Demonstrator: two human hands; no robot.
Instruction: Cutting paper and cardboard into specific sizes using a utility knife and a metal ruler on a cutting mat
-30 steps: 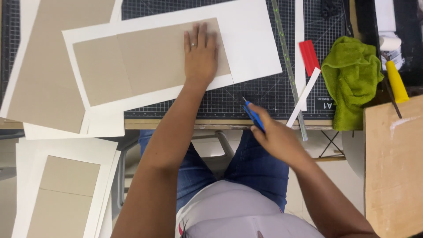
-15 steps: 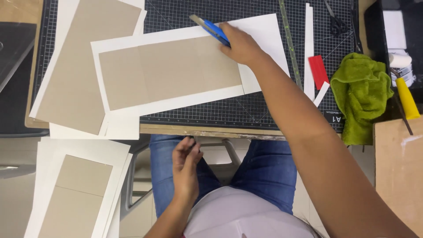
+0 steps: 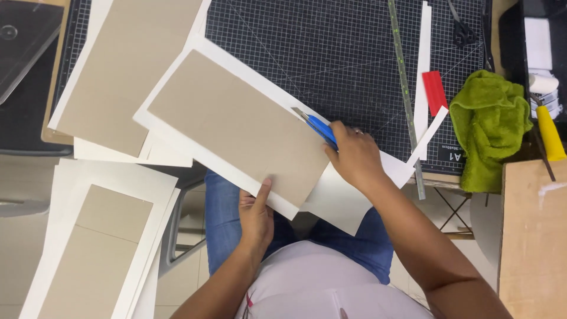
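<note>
Item: grey board glued on white sheet (image 3: 236, 127), tilted, overhanging the cutting mat's (image 3: 354, 53) near edge. Our left hand (image 3: 255, 217) pinches its near edge; right hand (image 3: 353, 158) grips the blue utility knife (image 3: 319, 127). We should support the board flat and keep fingers off the blade line.

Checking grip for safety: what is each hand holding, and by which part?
Right hand grips the blue knife by its handle; left hand pinches the grey-and-white board at its near edge.

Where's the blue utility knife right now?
In the head view, the blue utility knife is in the right hand, just right of centre, its tip on the right edge of the grey board on the white sheet, near the cutting mat.
</note>
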